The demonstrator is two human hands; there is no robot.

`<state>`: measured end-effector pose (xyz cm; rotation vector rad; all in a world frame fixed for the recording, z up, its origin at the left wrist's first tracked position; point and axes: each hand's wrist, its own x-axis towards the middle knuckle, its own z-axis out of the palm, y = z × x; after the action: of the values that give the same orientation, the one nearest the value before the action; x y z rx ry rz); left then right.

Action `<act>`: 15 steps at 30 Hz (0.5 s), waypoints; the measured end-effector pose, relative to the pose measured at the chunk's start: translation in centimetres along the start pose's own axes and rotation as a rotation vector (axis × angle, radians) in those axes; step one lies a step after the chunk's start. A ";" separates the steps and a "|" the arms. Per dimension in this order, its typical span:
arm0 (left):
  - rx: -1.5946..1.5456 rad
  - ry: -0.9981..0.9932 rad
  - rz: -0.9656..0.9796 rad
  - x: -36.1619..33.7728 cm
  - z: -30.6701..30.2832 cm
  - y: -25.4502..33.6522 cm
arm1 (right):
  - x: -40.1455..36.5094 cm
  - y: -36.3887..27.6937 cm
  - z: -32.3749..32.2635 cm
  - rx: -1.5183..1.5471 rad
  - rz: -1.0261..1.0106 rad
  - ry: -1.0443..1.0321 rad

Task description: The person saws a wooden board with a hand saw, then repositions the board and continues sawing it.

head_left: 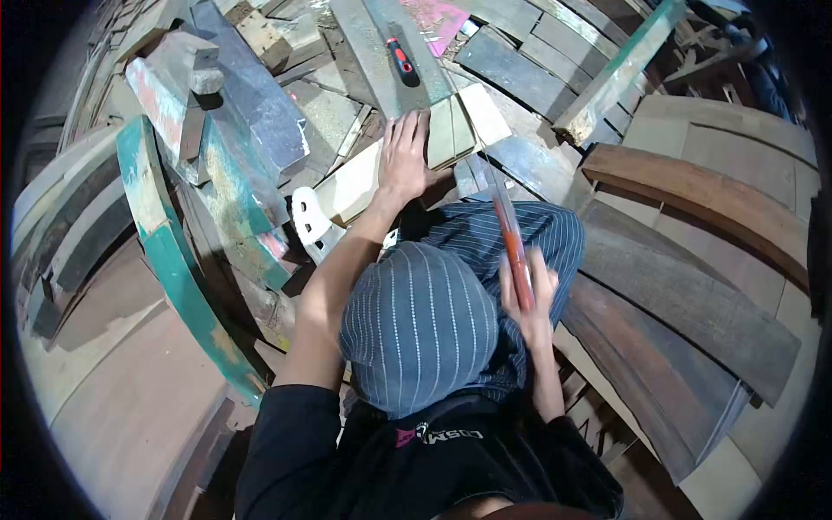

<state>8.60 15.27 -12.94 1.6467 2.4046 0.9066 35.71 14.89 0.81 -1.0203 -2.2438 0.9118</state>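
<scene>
My left hand (pixel 404 163) lies on a pale wooden board (pixel 360 178), fingers stretched forward and thumb spread to the side. The board rests across a thicker beam (pixel 390 87) in front of my knees. My right hand (pixel 530 290) is closed around the orange-red handle of a hand saw (pixel 513 247). Its thin blade points away from me, the tip close to the right end of the board. On the beam beyond my left fingers lies a tool with a red and black handle (pixel 403 62).
Wood offcuts and planks cover the floor ahead. Green-painted curved pieces (pixel 178 269) lie to the left, and a long green-edged beam (pixel 620 74) at the upper right. Brown curved pieces (pixel 693 195) and grey planks (pixel 685 303) are stacked on the right. A white sandal (pixel 314 224) shows near my left forearm.
</scene>
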 end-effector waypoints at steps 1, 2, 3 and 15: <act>0.009 -0.005 0.014 0.1 -0.2 0.0 | 2.1 0.4 1.2 0.081 -0.015 0.024; 0.019 -0.006 0.025 0.1 -0.3 0.0 | 3.9 1.6 2.6 0.031 -0.158 0.042; 0.012 -0.005 0.020 0.0 -0.3 0.1 | 4.4 2.0 3.3 0.049 -0.158 0.027; 0.048 0.002 0.041 -0.3 0.4 -0.5 | -7.2 -1.4 -4.0 -0.087 0.046 -0.086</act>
<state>8.47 15.07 -13.60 1.7188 2.4207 0.8639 42.00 9.96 3.21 -1.0941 -2.3580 0.9001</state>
